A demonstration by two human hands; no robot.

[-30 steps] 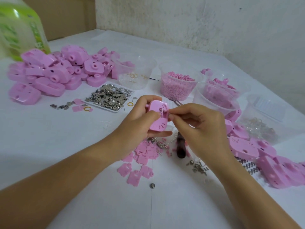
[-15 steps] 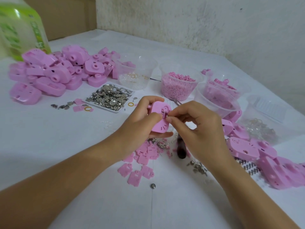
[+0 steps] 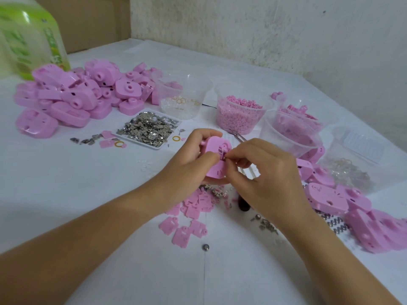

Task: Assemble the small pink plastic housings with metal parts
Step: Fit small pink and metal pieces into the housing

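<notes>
My left hand grips a small pink housing above the table's middle, thumb across its face and fingers curled behind it. My right hand pinches a tiny metal part between thumb and forefinger at the housing's centre recess. A white tray of loose metal parts lies behind the hands. Flat pink plates and small metal bits are scattered below the hands.
A heap of pink housings fills the far left, another the right. Clear tubs hold rings, pink pellets and pink pieces. A green bottle stands far left. Springs lie at right.
My right hand's pinching fingers have shifted slightly down and left onto the housing's centre. The left hand keeps holding the housing in nearly the same spot.
</notes>
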